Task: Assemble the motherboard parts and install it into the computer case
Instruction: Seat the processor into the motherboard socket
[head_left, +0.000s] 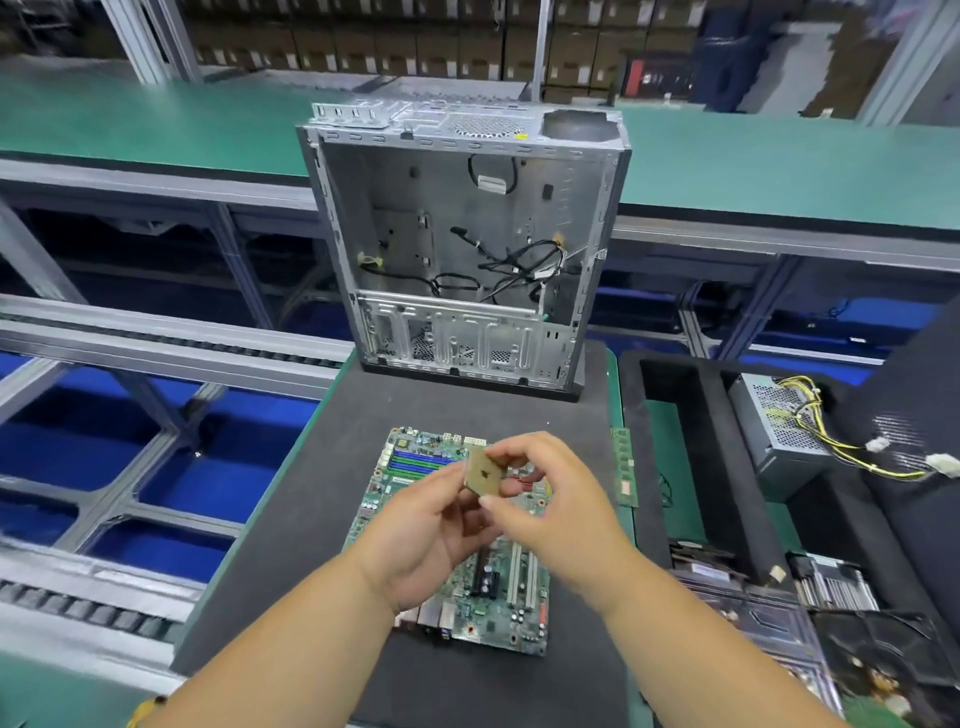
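Forearms come up from the near edge of the bench, and we see both hands meet above the motherboard (457, 545). Our left hand (421, 540) and right hand (556, 514) each pinch the processor chip (484, 474) by its edges between thumb and fingertips; the chip is held clear of the board, tilted, its tan underside with a small dark centre mark toward us. The hands hide the middle of the board, so we cannot tell how the socket stands. The board lies flat on the dark mat (322, 545), green, with blue and green memory slots at its far left corner and long pale slots toward the near end. A memory stick (625, 467) lies along the mat's right edge. Right of it a black foam tray (701, 441) carries a grey power supply (779, 431) with yellow wires. At the mat's far edge the computer case (467, 244) stands upright, open side toward us, loose black cables inside
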